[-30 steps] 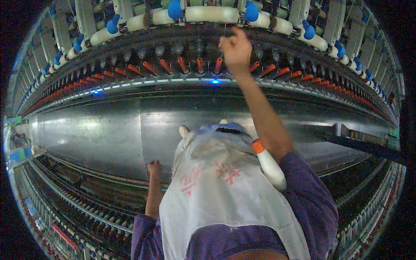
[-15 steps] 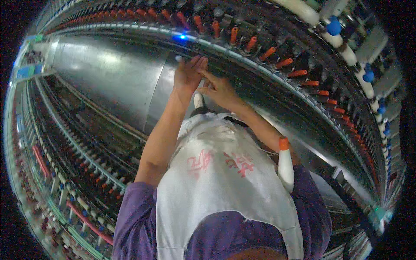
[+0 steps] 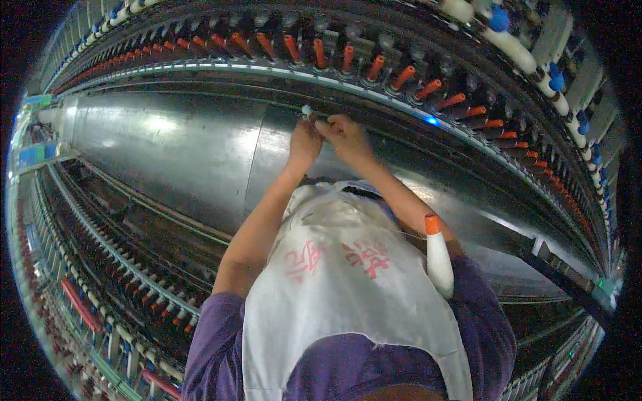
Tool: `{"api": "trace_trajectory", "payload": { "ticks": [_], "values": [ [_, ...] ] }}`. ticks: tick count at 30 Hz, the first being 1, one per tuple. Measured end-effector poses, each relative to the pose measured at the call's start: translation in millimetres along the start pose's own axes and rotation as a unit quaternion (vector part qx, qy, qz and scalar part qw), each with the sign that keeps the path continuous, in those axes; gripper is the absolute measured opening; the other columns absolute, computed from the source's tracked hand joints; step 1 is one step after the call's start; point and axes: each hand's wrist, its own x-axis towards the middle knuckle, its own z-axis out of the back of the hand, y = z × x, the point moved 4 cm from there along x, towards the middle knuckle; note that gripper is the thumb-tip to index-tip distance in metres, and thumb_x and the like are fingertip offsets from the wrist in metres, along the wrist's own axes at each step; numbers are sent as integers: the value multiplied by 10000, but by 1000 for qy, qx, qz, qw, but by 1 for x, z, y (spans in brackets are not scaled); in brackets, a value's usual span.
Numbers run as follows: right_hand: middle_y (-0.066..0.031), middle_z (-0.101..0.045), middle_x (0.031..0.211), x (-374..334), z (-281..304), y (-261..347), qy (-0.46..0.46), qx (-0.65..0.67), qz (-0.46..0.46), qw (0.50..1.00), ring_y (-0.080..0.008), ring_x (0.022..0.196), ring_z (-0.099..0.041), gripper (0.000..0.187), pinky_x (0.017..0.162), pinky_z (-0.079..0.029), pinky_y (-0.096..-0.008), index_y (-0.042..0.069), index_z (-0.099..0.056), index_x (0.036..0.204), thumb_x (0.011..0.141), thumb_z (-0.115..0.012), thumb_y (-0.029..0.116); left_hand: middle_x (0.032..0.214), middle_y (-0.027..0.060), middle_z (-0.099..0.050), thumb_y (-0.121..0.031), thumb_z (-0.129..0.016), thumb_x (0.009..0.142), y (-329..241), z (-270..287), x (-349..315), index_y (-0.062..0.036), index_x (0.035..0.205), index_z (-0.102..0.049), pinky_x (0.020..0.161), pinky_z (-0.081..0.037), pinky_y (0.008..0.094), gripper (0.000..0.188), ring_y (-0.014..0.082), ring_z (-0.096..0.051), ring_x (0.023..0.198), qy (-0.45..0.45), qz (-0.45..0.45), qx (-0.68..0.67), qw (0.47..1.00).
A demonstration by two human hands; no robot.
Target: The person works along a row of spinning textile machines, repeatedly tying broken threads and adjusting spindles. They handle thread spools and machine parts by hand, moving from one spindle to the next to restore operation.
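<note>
My left hand [image 3: 305,146] is raised in front of the apron, its fingers closed. A small white tuft [image 3: 306,109], perhaps fibre, sticks up at its fingertips. My right hand [image 3: 349,142] is beside it, thumb and fingers pinched together and almost touching the left fingers. Anything inside that pinch is too small to make out. Against my right upper arm, at the side of the white apron [image 3: 348,294], rests a bobbin of white yarn [image 3: 439,264] with an orange top. A thin thread leads from it toward the apron.
Ahead, a long spinning frame curves past with a row of orange-topped bobbins [image 3: 376,68] and a rail carrying a blue light [image 3: 432,121]. White rollers with blue knobs [image 3: 498,20] are above right. Another machine row [image 3: 127,244] runs at left. Shiny metal floor [image 3: 180,147] lies between.
My left hand has gone from open-palmed to closed fingers, and my right fingers have drawn into a pinch. The view has shifted; the blue light now appears farther right.
</note>
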Motion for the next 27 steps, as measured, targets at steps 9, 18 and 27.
{"api": "trace_trajectory", "payload": {
  "ticks": [9, 18, 27],
  "values": [
    [-76, -625, 689, 41, -105, -68, -49, -30, -54, 997, -152, 635, -575, 188, 589, -448, -321, 18, -636, 773, 799, -656, 203, 889, 170, -618, -256, -637, 765, 77, 60, 11, 7, 887, -600, 716, -497, 444, 293, 354, -609, 853, 183, -124, 218, 951],
    [-71, -532, 819, -128, 41, -292, -390, 334, -306, 802, -238, 686, -485, 223, 612, -424, -410, 99, -497, 943, 884, -477, 313, 809, 181, -639, -208, -583, 859, 92, 94, 75, -20, 946, -612, 652, -504, 377, 210, 300, -634, 727, 109, -213, 115, 964],
    [-90, -644, 793, -88, -10, -248, -145, 107, -302, 936, -213, 720, -650, 287, 612, -513, -351, 21, -600, 1007, 815, -601, 235, 1188, 107, -546, -249, -634, 848, -187, 56, -71, -46, 1336, -339, 877, -442, 304, 605, 189, -515, 1095, 737, -97, -377, 553]
  ]
}}
